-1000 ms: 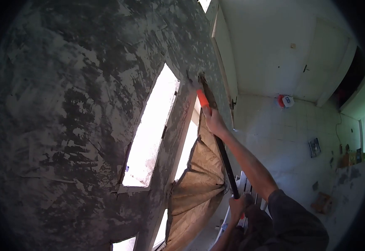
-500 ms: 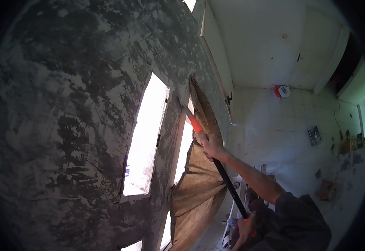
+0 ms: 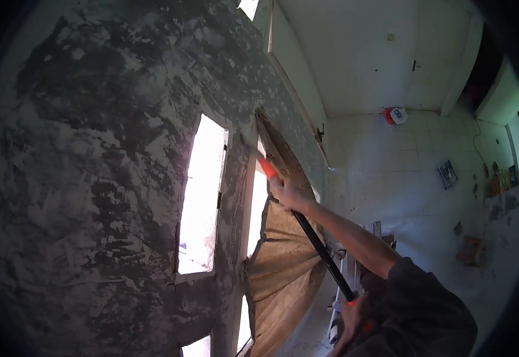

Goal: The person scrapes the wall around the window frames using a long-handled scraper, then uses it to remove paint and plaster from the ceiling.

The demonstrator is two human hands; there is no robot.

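Observation:
My right hand (image 3: 289, 193) is closed round the upper part of a long black pole (image 3: 325, 253), just below its orange section (image 3: 267, 167). The pole's far end reaches the rough grey plastered surface (image 3: 122, 238) beside a narrow bright opening; that tip is blurred. My left hand (image 3: 353, 315) wraps round the pole's lower end, where some orange shows. Behind the pole, a tan patterned cloth (image 3: 283, 262) hangs in folds, partly covering another bright opening (image 3: 256, 214).
A long bright opening (image 3: 201, 193) lies left of the cloth. Beyond are a white door (image 3: 444, 59), a red and white container (image 3: 396, 116) on the tiled floor (image 3: 384, 172), a dark flat item (image 3: 448, 174) and an orange-brown object (image 3: 470, 251).
My right hand and the pole's upper part have shifted slightly left and up in view. The room beyond has also shifted as the camera moved.

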